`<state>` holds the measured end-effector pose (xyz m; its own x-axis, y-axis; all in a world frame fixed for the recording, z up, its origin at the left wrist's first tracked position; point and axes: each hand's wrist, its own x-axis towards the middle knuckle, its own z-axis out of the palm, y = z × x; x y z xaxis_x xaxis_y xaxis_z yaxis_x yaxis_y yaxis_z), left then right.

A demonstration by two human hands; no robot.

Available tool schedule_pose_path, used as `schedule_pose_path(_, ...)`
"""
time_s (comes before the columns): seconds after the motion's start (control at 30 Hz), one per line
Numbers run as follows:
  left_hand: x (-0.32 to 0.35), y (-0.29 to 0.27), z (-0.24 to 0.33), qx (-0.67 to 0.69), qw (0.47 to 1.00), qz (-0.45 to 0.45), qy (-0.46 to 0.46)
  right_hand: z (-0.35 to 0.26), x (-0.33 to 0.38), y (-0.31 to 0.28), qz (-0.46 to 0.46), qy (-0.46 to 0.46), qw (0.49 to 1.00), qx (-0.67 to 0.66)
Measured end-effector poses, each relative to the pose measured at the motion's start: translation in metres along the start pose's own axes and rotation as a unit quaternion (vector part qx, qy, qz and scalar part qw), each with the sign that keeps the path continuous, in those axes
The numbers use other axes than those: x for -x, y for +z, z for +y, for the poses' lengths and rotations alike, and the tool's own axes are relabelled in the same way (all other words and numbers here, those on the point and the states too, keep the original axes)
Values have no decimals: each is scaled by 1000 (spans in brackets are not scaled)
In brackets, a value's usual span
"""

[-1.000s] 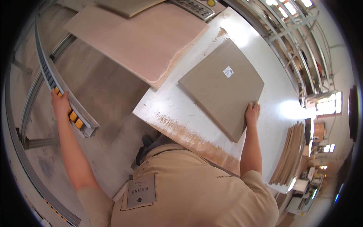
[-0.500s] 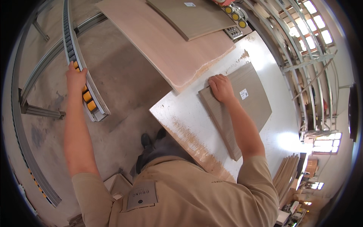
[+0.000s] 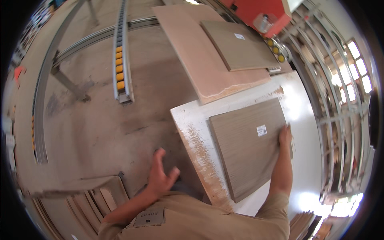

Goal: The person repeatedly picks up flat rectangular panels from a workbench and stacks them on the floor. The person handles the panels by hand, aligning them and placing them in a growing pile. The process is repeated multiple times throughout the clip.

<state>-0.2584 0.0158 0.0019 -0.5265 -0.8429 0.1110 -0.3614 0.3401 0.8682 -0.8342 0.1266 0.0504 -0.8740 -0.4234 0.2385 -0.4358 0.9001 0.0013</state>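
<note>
Grey wood-grain panel on scuffed white table; right hand flat, grip released; left hand spread.

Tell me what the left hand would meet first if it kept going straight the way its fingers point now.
Probably nothing close by. The left hand is open in the air, fingers pointing up the picture over the bare concrete floor. The white table lies to its right, off that line. Depth is hard to judge here.
</note>
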Motion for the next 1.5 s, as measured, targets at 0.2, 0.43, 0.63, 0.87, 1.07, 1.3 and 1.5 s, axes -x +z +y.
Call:
schedule_pose_path(0.2,54,95,54,335,889,-186,-251,52,16,14,-65,-8,998,-14)
schedule_pose_path(0.43,96,127,92,448,840,-46,-303,26,94,-17,-75,-52,995,-32)
schedule_pose_path(0.63,113,75,79,440,826,19,-351,44,144,-21,-135,-100,974,-150)
schedule_pose_path(0.87,141,51,37,422,860,9,-285,50,172,-53,-297,-41,842,-448)
schedule_pose_path(1.07,154,66,15,434,860,26,-268,38,181,-94,-262,-81,864,-423)
schedule_pose_path(1.3,235,7,60,324,915,145,-192,-12,201,-127,-316,-59,811,-488)
schedule_pose_path(1.5,312,-98,90,453,839,272,-129,-158,254,-139,-491,-118,629,-591)
